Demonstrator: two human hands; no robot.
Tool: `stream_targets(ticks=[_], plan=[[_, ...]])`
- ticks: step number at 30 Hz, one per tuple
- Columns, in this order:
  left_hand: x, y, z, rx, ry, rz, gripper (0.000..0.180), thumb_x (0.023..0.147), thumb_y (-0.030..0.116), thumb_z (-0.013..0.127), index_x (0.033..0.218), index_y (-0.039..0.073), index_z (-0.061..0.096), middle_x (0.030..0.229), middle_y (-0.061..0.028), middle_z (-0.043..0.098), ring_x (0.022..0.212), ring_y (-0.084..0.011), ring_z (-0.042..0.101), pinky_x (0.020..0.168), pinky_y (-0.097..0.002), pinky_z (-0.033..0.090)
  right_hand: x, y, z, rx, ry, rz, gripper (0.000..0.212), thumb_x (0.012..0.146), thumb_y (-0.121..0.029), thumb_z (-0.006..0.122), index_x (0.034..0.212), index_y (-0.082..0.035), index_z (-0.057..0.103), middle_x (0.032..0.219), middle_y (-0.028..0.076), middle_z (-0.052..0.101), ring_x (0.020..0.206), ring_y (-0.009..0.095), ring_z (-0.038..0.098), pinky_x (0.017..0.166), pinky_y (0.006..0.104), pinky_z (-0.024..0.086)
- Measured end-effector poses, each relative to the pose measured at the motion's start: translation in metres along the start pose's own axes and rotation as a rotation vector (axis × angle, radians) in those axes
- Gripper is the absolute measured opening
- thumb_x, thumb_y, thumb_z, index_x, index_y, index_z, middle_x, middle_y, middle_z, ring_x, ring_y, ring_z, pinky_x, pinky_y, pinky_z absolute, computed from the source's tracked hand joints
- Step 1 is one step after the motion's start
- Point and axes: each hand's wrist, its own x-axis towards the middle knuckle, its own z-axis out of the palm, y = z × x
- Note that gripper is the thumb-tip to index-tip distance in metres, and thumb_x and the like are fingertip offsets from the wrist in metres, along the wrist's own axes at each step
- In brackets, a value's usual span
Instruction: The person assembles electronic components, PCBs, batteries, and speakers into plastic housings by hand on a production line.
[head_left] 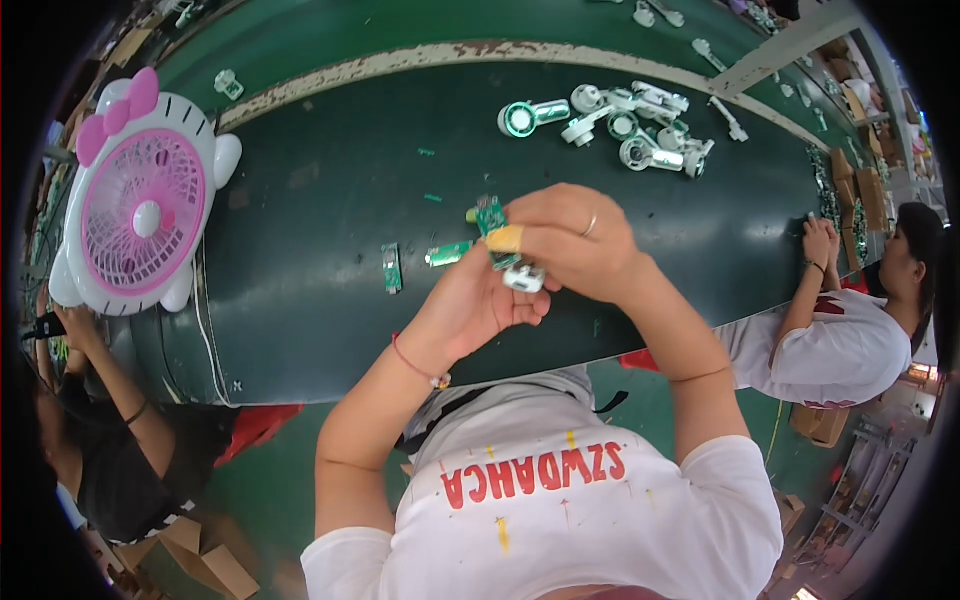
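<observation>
My right hand [580, 240], with a ring and a yellow wrap on one digit, pinches a small green circuit board [490, 218] above the table. A white plastic part [523, 277] sits at the board's lower end. My left hand [482, 305] is palm-up beneath, its fingers curled round the lower end of the board and the white part; the exact grip is partly hidden. Beside my left thumb lies a second circuit board [449, 254]. Further left, another board [391, 268] rests on the dark table.
Several white handheld fans [640, 125] are piled at the far right of the table [310, 240]. A pink-and-white fan [140, 200] stands at the left, its cable running down beside it. Small green scraps [432, 198] lie ahead. Co-workers sit on both sides; a pale rail [400, 60] bounds the far edge.
</observation>
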Motion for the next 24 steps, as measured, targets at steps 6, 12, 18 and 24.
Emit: stream_targets(ticks=[6, 12, 18, 24], plan=[[-0.011, -0.004, 0.003, 0.082, 0.112, 0.012, 0.029, 0.096, 0.023, 0.036, 0.113, 0.004, 0.050, 0.103, -0.0154, 0.061, 0.081, -0.0217, 0.063, 0.065, -0.0296, 0.052, 0.000, 0.001, 0.000, -0.076, 0.015, -0.009, 0.025, 0.058, -0.001, 0.065, 0.082, -0.005, 0.060, 0.099, 0.010, 0.060, 0.094, 0.029, 0.060, 0.073, 0.0346, 0.050], [-0.027, 0.017, 0.017, 0.229, 0.170, 0.059, 0.036, 0.095, 0.027, 0.040, 0.123, 0.005, 0.044, 0.112, -0.0178, 0.058, 0.090, -0.0235, 0.063, 0.069, -0.0295, 0.053, -0.002, 0.019, -0.009, 0.007, -0.125, 0.243, 0.023, 0.071, 0.004, 0.062, 0.092, -0.006, 0.058, 0.097, 0.005, 0.064, 0.097, 0.027, 0.059, 0.083, 0.0369, 0.048], [-0.030, 0.044, 0.029, 0.528, 0.320, 0.398, 0.036, 0.093, 0.012, 0.042, 0.128, 0.005, 0.039, 0.112, -0.0180, 0.057, 0.092, -0.0274, 0.063, 0.072, -0.0328, 0.054, 0.021, 0.007, -0.022, 0.244, -0.247, 0.941, 0.014, 0.086, -0.010, 0.057, 0.096, -0.001, 0.060, 0.078, 0.004, 0.062, 0.063, 0.008, 0.059, 0.056, 0.0217, 0.048], [-0.024, 0.046, 0.026, 0.945, 0.421, 0.802, 0.048, 0.086, -0.005, 0.049, 0.132, 0.007, 0.039, 0.110, -0.0101, 0.057, 0.094, -0.0172, 0.060, 0.077, -0.0276, 0.052, 0.014, 0.010, -0.017, 0.918, -0.307, 1.203, 0.016, 0.086, -0.015, 0.058, 0.090, 0.001, 0.055, 0.076, 0.006, 0.061, 0.065, 0.012, 0.060, 0.061, 0.0235, 0.048]])
